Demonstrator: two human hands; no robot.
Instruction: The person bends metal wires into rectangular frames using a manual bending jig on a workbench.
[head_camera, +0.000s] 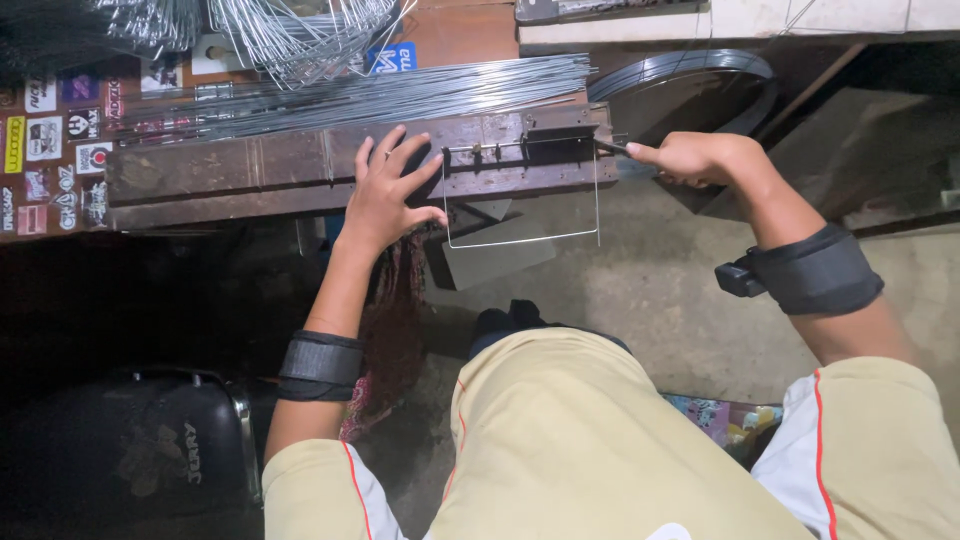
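**While pinning down the jig and gripping its lever**

While looking straight down from head height: pressing flat on the long wooden jig (250, 175) with the left hand (385, 190), fingers (392, 150) splayed and released, grasping nothing, only bearing on the wood. Over at the jig's right end, clenching the right hand (695, 157) around a slim dark lever (612, 147) that pokes out of the fist toward the block.

As for the bent wire (520, 238): hanging off the front face of the jig, between the two hands, already shaped into a three-sided rectangle, top ends caught on the pegs, bottom run dangling free over the concrete floor (640, 280). Touching neither hand, though just beside the left thumb.

Handling-wise, just judging by the look: thin, light, probably springy, stiff enough to hold those corners but easy to twist out of square. Slick bare metal too, so likely to slip through a loose pinch. Best taken by one straight side close to a corner, not by the middle of the long bottom run, where flexing seems likeliest.

Also around: a bundle of straight wires (380, 95) lying along the surface behind the jig, a wire coil (690, 70) farther right, a tangle of finished bent pieces (300, 35) up top, and a dark patterned cloth (395, 320) hanging below the left wrist.
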